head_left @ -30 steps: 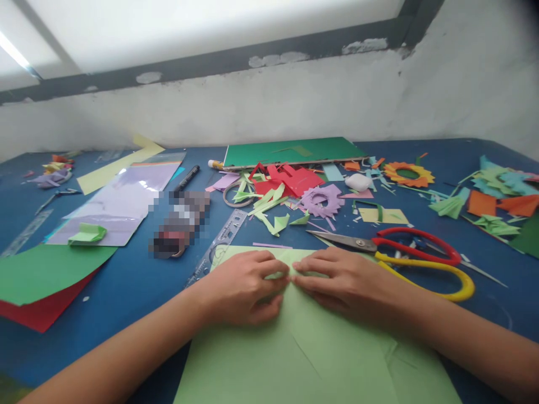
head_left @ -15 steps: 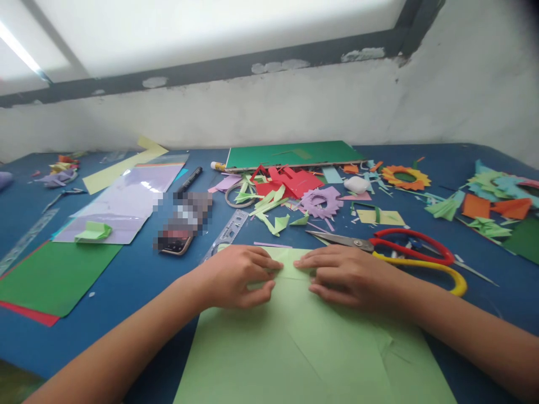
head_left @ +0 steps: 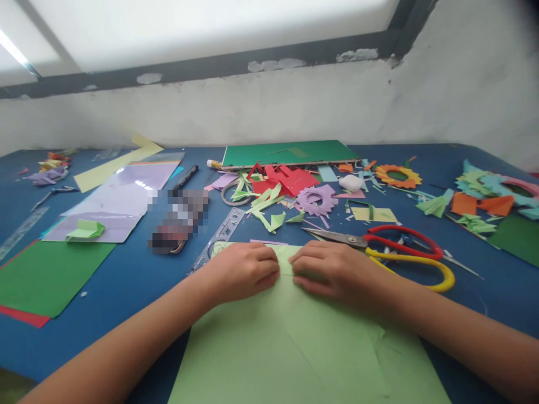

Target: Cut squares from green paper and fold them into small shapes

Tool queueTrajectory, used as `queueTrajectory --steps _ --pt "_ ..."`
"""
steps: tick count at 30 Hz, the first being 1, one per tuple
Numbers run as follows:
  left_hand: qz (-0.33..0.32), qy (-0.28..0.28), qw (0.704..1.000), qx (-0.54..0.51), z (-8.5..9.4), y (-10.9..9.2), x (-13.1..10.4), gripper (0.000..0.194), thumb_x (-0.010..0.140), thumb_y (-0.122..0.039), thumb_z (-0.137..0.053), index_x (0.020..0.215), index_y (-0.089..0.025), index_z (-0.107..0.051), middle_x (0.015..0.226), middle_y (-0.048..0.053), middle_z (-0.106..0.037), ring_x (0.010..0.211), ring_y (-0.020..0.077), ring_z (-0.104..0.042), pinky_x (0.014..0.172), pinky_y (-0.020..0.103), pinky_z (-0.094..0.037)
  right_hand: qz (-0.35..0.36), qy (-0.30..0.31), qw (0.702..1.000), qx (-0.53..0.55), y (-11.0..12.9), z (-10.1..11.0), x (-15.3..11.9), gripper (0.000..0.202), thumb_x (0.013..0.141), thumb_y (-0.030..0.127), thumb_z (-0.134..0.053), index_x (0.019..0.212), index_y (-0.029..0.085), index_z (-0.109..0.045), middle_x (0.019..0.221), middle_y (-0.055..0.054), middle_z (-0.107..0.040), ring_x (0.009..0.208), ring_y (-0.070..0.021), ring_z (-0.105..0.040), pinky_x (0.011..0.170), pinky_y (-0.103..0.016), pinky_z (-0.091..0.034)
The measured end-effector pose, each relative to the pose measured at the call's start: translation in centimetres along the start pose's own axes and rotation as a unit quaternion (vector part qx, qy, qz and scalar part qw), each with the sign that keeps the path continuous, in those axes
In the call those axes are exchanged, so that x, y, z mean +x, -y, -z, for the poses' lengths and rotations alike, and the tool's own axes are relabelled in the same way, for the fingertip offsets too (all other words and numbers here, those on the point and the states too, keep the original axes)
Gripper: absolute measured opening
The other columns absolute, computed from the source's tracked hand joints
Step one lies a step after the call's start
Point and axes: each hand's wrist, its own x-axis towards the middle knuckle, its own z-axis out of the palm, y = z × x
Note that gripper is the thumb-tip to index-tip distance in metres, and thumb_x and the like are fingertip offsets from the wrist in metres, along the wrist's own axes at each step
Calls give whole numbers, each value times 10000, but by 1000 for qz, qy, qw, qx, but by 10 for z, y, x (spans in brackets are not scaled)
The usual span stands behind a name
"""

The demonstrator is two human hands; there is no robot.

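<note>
A large light green paper sheet (head_left: 290, 359) lies on the table in front of me, with fold lines or edges across it. Near its far edge, a smaller light green piece of paper (head_left: 284, 262) shows between my two hands; my fingers cover most of it. My left hand (head_left: 244, 272) has its fingers curled together and pressed down on the piece's left side. Opposite it, my right hand (head_left: 337, 270) presses the right side with bent fingers. Scissors (head_left: 356, 240) with one red and one yellow handle lie just beyond my right hand.
A clear ruler (head_left: 225, 230) and a blurred phone (head_left: 181, 219) lie left of centre. Paper scraps and a purple paper ring (head_left: 304, 199) sit beyond my hands. Green and red sheets (head_left: 59, 275) lie at left, a green board (head_left: 290, 152) by the wall.
My fingers have curled in tighter and the two hands have come closer together over the small green piece. The whole view has shifted slightly.
</note>
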Motion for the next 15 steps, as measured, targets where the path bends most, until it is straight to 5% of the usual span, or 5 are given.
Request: queueTrajectory --steps 15 --pt "-35 25 998 44 2 -1 3 240 906 -198 -431 793 -138 -634 776 49 -648 749 164 -617 696 272 -499 -5 -29 999 12 -1 -3 2 105 829 215 -572 853 151 -652 874 -75 -652 795 -192 -583 712 -305 -473"
